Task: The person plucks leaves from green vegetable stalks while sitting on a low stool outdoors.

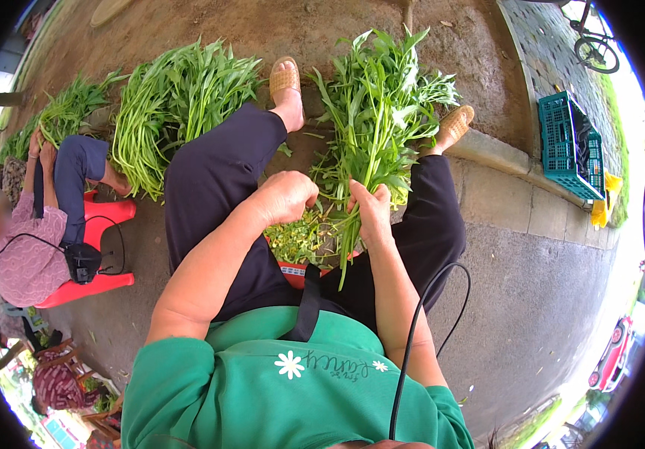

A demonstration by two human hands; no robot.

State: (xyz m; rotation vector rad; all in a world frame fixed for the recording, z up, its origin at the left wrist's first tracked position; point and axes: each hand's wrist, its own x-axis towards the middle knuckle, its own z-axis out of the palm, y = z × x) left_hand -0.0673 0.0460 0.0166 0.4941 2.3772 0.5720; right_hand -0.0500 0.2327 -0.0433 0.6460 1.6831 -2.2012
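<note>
My right hand (pixel 373 213) grips a big bunch of leafy green stalks (pixel 378 105) by the stems, leaves fanning away from me over the dirt. My left hand (pixel 286 196) is closed on the stems just left of it, pinching at the bunch. Below both hands, between my knees, lies a heap of torn green trimmings (pixel 297 239) on a red stool edge (pixel 297 273).
A large pile of the same greens (pixel 176 105) lies on the ground to the left. A seated person (pixel 38 239) on a red stool sorts another bunch (pixel 68 112). A teal crate (pixel 568 146) stands at the right kerb; a bicycle wheel (pixel 595 52) beyond.
</note>
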